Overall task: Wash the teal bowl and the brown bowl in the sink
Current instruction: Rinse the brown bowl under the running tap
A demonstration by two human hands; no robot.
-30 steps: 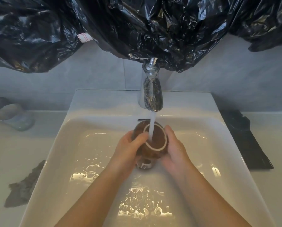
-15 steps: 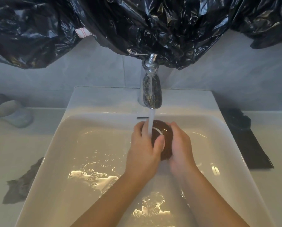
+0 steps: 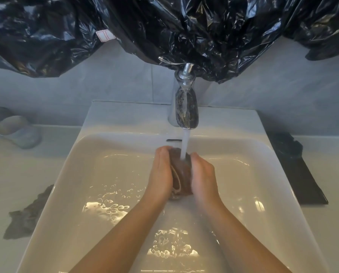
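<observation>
Currently the left hand (image 3: 160, 172) and right hand (image 3: 203, 174) are cupping the brown bowl (image 3: 181, 174), tipped on its side between them. Both are curling fingers round it, the right hand blurring. Bowl is sitting under the tap (image 3: 186, 107) stream, near the sink (image 3: 89, 164) back edge.

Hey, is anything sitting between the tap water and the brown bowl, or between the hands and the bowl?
Nothing visible does. The left hand and right hand hold the brown bowl directly, one on each side, and the stream from the faucet lands straight on it over the sink.
</observation>
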